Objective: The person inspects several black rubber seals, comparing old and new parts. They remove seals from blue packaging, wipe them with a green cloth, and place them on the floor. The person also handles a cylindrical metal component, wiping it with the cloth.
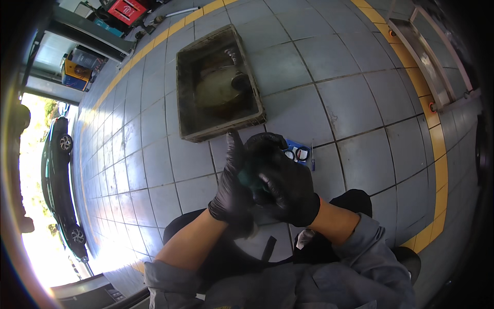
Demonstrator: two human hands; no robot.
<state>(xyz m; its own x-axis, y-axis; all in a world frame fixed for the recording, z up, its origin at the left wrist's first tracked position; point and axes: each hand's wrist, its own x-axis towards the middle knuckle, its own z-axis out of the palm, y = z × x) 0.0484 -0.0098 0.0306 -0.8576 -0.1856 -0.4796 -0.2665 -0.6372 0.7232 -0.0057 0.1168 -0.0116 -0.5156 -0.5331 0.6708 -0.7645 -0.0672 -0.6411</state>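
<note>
In front of my knees, both hands wear black gloves and are close together around a dark, rounded part [265,143]. My left hand [229,181] supports it from the left, one finger stretched out along its side. My right hand [291,181] curls over it from the right. Dark green material [249,180], perhaps a cloth, shows between the hands. Shadow and blur hide the part's shape and most of the fingertips. Just beyond, a grimy plastic crate [222,134] contains murky liquid, a round black piece [241,82] and a ridged metal piece [232,56].
Right of my hands lie a blue packet [292,144] with black rings [302,153] and a screwdriver [313,158]. A wheeled metal frame [424,61] stands at right. Toolboxes [125,11] are at upper left. A parked car [58,181] stands outside.
</note>
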